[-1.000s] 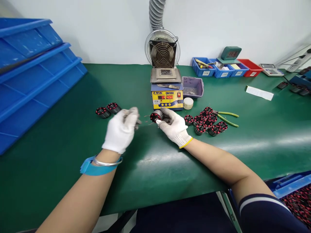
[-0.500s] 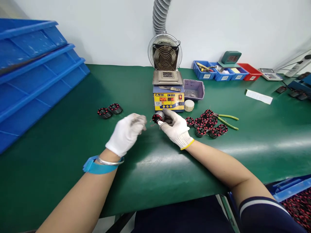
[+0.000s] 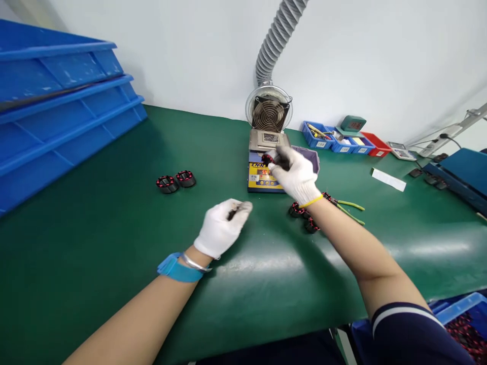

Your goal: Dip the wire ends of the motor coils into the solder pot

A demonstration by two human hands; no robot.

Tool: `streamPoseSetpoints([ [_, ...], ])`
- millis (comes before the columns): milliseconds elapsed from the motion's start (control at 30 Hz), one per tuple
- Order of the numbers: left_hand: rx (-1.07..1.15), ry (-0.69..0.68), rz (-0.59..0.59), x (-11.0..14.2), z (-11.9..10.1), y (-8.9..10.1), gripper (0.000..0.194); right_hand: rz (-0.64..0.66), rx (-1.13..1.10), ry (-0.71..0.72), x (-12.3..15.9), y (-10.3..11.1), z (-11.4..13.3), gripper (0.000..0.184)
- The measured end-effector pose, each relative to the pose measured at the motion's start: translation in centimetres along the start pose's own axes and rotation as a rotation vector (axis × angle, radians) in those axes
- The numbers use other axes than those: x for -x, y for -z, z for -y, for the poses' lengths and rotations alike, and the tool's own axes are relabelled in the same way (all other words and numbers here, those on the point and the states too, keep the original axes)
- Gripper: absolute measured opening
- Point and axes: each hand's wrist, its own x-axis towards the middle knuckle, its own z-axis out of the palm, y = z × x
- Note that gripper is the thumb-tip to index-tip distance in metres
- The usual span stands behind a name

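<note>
My right hand (image 3: 294,175), in a white glove, grips a small black coil with red windings (image 3: 267,158) and holds it up just in front of the solder pot (image 3: 265,165) with its yellow panel. My left hand (image 3: 222,228), also gloved, rests low over the green mat with its fingers pinched together on a small dark tool that I cannot make out clearly. More wound coils (image 3: 304,215) lie in a cluster under my right forearm. Two finished-looking coils (image 3: 175,181) sit apart on the left.
Green-handled cutters (image 3: 348,208) lie right of the coil cluster. A fan with a grey hose (image 3: 269,111) stands behind the pot, a purple tray (image 3: 314,157) beside it. Stacked blue crates (image 3: 57,111) fill the left; small parts bins (image 3: 342,139) line the back right.
My right hand lifted the coil from the mat up toward the solder pot's top. My left hand pulled back toward me. The view tilted upward and shifted.
</note>
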Motion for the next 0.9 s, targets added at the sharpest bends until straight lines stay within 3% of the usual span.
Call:
streamPoseSetpoints([
  [133, -0.200, 0.008, 0.228, -1.2, 1.6, -1.7, 0.025, 0.021, 0.605, 0.126, -8.2, 2.6, 0.5, 0.051],
  [300, -0.229, 0.049, 0.262, -1.7, 1.5, -1.6, 0.027, 0.141, 0.999, 0.131, -14.1, 2.7, 1.4, 0.050],
  [567, -0.244, 0.071, 0.286, -1.8, 1.3, -1.4, 0.029, 0.287, 1.215, 0.155, -14.9, 0.0, 1.1, 0.042],
  [900, -0.238, 0.076, 0.279, -1.9, 1.2, -1.4, 0.029, 0.293, 1.230, 0.151, -14.8, 0.0, 1.2, 0.042],
])
